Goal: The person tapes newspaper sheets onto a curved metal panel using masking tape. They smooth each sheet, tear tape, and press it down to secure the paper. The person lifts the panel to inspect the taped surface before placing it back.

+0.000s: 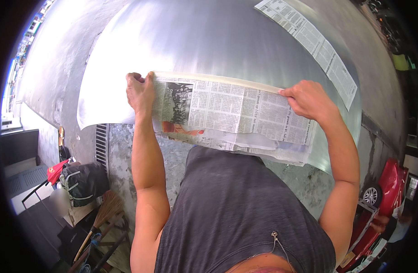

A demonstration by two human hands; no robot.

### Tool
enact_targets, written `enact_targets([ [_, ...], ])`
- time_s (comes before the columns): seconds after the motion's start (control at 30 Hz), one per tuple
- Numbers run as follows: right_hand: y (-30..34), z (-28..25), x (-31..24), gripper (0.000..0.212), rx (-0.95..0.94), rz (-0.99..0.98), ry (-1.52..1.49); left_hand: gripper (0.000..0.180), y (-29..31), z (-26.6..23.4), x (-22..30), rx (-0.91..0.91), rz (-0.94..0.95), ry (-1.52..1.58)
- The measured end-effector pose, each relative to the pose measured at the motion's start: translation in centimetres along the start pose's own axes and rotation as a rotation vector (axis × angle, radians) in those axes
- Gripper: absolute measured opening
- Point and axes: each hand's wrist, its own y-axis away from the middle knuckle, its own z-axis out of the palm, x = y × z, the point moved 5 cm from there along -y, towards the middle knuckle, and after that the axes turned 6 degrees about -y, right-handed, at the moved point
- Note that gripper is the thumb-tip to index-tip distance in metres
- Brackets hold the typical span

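A sheet of newspaper (215, 107) with a strip of pale masking tape (222, 81) along its far edge is stretched between my hands. My left hand (142, 93) pinches its far left corner, fingers closed at the tape's end. At the other end, my right hand (311, 101) is closed, with thumb and finger gripping the taped edge. Beneath the paper spreads a large, smooth silvery panel (218, 36) that bends away toward the far side. The paper's near edge hangs loose and wrinkled before my dark shirt; whether the tape sticks to the panel I cannot tell.
A second newspaper strip (315, 45) lies along the panel's right side. On the left are a floor grate (101, 143), a dark backpack (85, 182) and a straw broom (106, 208). A red car (390, 186) stands to the right. Concrete floor (120, 154) shows near me.
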Motion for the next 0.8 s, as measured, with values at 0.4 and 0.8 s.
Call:
enact_targets([
  [0.4,-0.7,0.0,-0.9,0.037,-0.088,0.028,0.074,0.044,0.2,0.0,0.0,0.026,0.033,0.004],
  [0.8,-1.0,0.8,-1.9,0.01,-0.066,-0.057,0.236,0.076,13.1,4.7,10.2,-0.292,0.994,-0.21],
])
